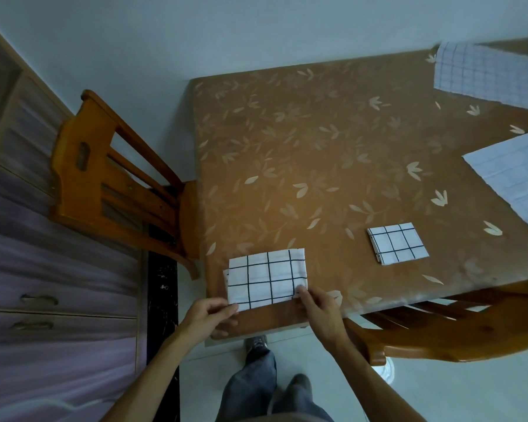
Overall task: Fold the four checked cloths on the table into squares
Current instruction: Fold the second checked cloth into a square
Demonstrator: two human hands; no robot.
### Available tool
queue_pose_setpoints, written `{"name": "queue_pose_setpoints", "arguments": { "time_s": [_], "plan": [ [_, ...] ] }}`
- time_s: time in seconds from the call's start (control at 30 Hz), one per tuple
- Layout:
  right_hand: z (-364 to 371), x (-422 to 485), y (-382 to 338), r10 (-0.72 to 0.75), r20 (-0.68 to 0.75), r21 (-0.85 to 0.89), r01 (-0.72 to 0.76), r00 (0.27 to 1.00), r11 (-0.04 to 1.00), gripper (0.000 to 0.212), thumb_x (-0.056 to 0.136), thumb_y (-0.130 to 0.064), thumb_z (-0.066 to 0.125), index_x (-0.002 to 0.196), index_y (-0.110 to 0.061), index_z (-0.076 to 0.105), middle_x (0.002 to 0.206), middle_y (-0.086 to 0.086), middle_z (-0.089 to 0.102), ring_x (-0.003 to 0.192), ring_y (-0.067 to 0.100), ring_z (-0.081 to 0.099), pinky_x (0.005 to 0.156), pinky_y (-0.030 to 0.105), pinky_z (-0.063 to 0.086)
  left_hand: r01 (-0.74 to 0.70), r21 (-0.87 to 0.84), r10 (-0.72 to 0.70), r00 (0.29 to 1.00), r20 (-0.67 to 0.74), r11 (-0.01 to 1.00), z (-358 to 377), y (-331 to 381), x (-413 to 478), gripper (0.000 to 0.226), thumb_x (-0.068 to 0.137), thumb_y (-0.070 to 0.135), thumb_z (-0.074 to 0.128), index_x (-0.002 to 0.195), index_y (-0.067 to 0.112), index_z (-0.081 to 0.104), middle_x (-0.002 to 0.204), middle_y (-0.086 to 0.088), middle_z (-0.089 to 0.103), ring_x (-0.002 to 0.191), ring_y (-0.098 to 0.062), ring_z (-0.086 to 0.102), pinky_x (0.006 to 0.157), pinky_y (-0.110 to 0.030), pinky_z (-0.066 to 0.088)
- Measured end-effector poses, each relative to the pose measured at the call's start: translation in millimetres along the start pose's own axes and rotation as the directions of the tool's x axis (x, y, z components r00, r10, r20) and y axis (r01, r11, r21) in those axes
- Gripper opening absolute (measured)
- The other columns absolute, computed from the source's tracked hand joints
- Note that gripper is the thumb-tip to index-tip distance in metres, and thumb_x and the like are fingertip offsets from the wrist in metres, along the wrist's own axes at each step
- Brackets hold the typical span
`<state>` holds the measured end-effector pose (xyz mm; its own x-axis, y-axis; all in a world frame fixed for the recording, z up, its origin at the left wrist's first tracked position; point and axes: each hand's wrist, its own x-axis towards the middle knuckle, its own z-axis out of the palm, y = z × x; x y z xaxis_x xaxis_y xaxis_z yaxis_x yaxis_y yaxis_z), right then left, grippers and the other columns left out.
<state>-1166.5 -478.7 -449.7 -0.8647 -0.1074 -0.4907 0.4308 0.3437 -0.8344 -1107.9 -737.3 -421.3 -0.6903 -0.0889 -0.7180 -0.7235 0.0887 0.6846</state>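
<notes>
Standing at the near edge, a person shows dark trouser legs [256, 388] and a shoe [256, 344] over pale floor tiles. Both bare forearms reach forward from the bottom of the view. The left hand [209, 313] pinches the near left corner of the half-folded cloth [267, 277], its fingers [226, 310] curled under the fabric edge with the thumb on top. The right hand [319, 312] pinches the near right corner the same way, thumb and fingers closed on the fabric. That cloth, white with a bold black check, lies as a wide oblong on the tabletop [287, 141] at its near left corner, its near edge close to the rim. An under layer peeks out along its left side. Just right of the hands, a wooden chair [439, 336] is tucked against the near side. Farther in and to the right, well apart from the hands, a folded square cloth [397, 243] with the same black check lies flat. Beyond it, at the right edge of the view, a large open cloth [515, 184] with a fainter check is spread out, partly cut off. At the far right corner another spread cloth [485, 74] lies flat. A second chair [110, 178] stands at the left side of the tabletop, next to a drawer unit [58, 300], and a pale wall [195, 35] rises behind.
</notes>
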Motion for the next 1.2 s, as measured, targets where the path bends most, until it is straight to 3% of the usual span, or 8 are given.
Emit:
{"name": "queue_pose_setpoints", "arguments": {
  "time_s": [0.13,0.23,0.4,0.53,0.7,0.97,1.1,1.2],
  "plan": [
    [-0.7,-0.9,1.1,-0.008,-0.017,-0.036,0.007,1.000,0.999,0.048,0.091,-0.058,0.049,0.083,-0.016,0.070,0.084,0.004,0.070,0.084,0.020,0.065,0.076,0.035,0.055,0.021,-0.048,-0.020,0.999,0.032,0.999,-1.8,4.2,-0.4,0.024,0.090,0.029,0.070,0.107,0.013,0.073,0.104,-0.004,0.077,0.094,-0.021,0.075,0.086,-0.046,0.060],
    [-0.5,-4.5,4.4,-0.024,-0.018,-0.055,0.022,1.000,0.998,0.052,0.089,-0.061,0.049,0.080,-0.015,0.071,0.081,0.002,0.072,0.081,0.021,0.068,0.075,0.043,0.057,0.030,-0.101,-0.025,0.999,0.043,0.994,-3.2,-0.1,-0.5,0.027,0.091,0.023,0.069,0.113,0.006,0.070,0.112,-0.011,0.073,0.098,-0.021,0.074,0.090,-0.039,0.059],
    [-3.8,-7.6,2.6,-0.001,-0.006,-0.078,0.001,1.000,0.997,0.031,0.098,-0.037,0.056,0.087,-0.015,0.075,0.086,-0.001,0.075,0.084,0.016,0.071,0.081,0.044,0.059,0.032,-0.151,-0.024,0.998,0.052,0.988,-3.2,-6.6,-1.9,0.021,0.091,0.012,0.069,0.111,0.004,0.071,0.115,-0.013,0.073,0.102,-0.022,0.073,0.088,-0.034,0.060],
    [-0.7,-5.1,0.8,0.006,-0.014,-0.127,-0.007,1.000,0.992,0.032,0.098,-0.039,0.055,0.086,-0.014,0.071,0.083,0.003,0.074,0.080,0.021,0.071,0.077,0.047,0.060,0.086,-0.144,-0.084,0.996,0.017,0.986,0.2,7.2,-6.3,0.017,0.090,0.022,0.072,0.105,0.019,0.066,0.115,-0.005,0.068,0.093,-0.022,0.075,0.081,-0.042,0.062],
    [3.6,-3.4,-4.5,0.040,-0.023,-0.134,-0.043,0.999,0.990,0.022,0.099,-0.038,0.054,0.089,-0.023,0.066,0.086,-0.004,0.073,0.079,0.016,0.071,0.071,0.042,0.062,0.110,-0.065,-0.115,0.989,-0.094,0.992,2.0,11.4,-5.3,0.007,0.092,0.023,0.070,0.096,0.022,0.065,0.108,-0.005,0.068,0.086,-0.020,0.076,0.075,-0.044,0.063],
    [1.1,2.3,-6.8,0.067,-0.046,-0.285,-0.078,0.997,0.955,0.034,0.099,-0.042,0.053,0.085,-0.015,0.068,0.082,0.004,0.072,0.074,0.018,0.070,0.073,0.038,0.062,0.198,0.000,-0.193,0.957,-0.216,0.980,10.1,17.0,-3.2,0.022,0.086,0.042,0.074,0.091,0.022,0.066,0.098,-0.006,0.068,0.079,-0.023,0.073,0.058,-0.035,0.061],
    [3.0,0.1,-5.7,0.059,-0.049,-0.319,-0.071,0.997,0.945,0.031,0.097,-0.041,0.055,0.083,-0.016,0.067,0.079,0.002,0.071,0.069,0.018,0.071,0.066,0.040,0.063,0.204,-0.078,-0.214,0.963,-0.162,0.976,6.0,15.2,-5.9,0.022,0.088,0.031,0.074,0.101,0.013,0.072,0.082,-0.010,0.062,0.058,-0.017,0.056,0.060,-0.039,0.062],
    [3.0,-1.1,-5.8,0.071,-0.049,-0.366,-0.084,0.996,0.927,0.030,0.098,-0.040,0.055,0.086,-0.016,0.066,0.080,0.001,0.071,0.068,0.014,0.071,0.066,0.036,0.063,0.246,-0.136,-0.259,0.962,-0.086,0.960,4.8,11.5,-10.4,0.023,0.089,0.025,0.074,0.102,0.008,0.071,0.074,-0.010,0.068,0.057,-0.017,0.061,0.066,-0.045,0.063]
  ]
}}
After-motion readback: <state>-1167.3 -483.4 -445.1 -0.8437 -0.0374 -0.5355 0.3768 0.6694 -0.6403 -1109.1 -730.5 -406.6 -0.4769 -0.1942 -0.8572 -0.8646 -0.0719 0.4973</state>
